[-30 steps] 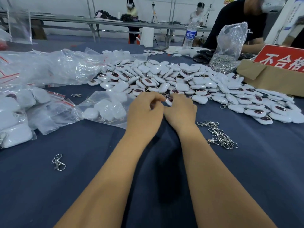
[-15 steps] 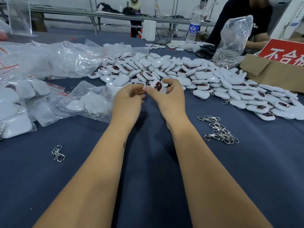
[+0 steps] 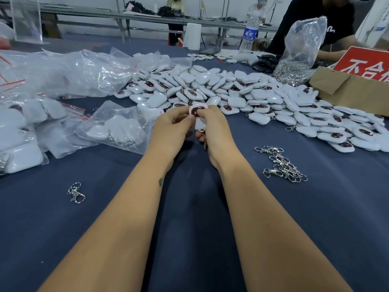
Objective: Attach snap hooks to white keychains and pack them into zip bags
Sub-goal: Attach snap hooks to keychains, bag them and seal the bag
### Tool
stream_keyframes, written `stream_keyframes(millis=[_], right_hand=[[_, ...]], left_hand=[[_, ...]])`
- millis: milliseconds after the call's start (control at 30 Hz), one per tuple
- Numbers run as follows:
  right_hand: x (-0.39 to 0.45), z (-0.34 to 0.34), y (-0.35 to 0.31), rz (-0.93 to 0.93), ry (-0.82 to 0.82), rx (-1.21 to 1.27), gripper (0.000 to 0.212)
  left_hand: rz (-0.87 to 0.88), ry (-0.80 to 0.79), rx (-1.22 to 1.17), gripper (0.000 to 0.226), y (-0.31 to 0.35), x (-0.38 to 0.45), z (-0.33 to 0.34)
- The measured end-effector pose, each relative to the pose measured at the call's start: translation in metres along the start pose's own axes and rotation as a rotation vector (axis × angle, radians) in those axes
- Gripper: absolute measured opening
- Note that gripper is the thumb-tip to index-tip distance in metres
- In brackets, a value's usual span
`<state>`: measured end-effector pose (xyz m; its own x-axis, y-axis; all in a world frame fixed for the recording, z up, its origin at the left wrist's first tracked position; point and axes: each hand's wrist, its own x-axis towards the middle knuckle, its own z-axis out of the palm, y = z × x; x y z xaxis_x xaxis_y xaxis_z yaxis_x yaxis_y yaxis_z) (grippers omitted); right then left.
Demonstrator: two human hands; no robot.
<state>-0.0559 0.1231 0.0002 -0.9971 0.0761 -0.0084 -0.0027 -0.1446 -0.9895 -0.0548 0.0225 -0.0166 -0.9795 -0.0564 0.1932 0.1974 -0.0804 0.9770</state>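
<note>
My left hand [image 3: 171, 131] and my right hand [image 3: 214, 131] meet over the blue cloth and together pinch white keychains [image 3: 197, 109], one showing a dark red window. A snap hook [image 3: 204, 140] dangles below my right fingers. Behind them spreads a big pile of white keychains [image 3: 242, 95]. A cluster of loose snap hooks [image 3: 282, 164] lies to the right of my right wrist. One single snap hook [image 3: 76, 192] lies at the left. A zip bag holding keychains [image 3: 117, 127] rests just left of my left hand.
Filled zip bags [image 3: 19, 140] and empty clear bags [image 3: 63, 72] cover the left side. A cardboard box with a red sign [image 3: 355, 83] and a plastic bag of hooks [image 3: 299, 53] stand at the back right, where another person sits. A water bottle [image 3: 249, 36] stands behind.
My hands lifted off the edge of the pile with keychains and drew them back toward me. A snap hook now hangs below my right fingers.
</note>
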Motion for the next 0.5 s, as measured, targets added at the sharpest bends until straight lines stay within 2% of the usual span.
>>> stream_keyframes(millis=[267, 367, 500], right_hand=[[0.0027, -0.0083, 0.0005, -0.036, -0.132, 0.022, 0.018], [0.0022, -0.0095, 0.0019, -0.058, -0.163, -0.022, 0.025], [0.0029, -0.0101, 0.0028, -0.062, -0.165, -0.027, 0.025]], left_hand=[[-0.024, 0.123, -0.135, 0.024, 0.0015, 0.0016, -0.0016], [-0.068, 0.134, -0.237, 0.026, 0.0039, 0.0019, -0.0029], [-0.084, 0.127, -0.309, 0.027, 0.0086, 0.001, -0.0046]])
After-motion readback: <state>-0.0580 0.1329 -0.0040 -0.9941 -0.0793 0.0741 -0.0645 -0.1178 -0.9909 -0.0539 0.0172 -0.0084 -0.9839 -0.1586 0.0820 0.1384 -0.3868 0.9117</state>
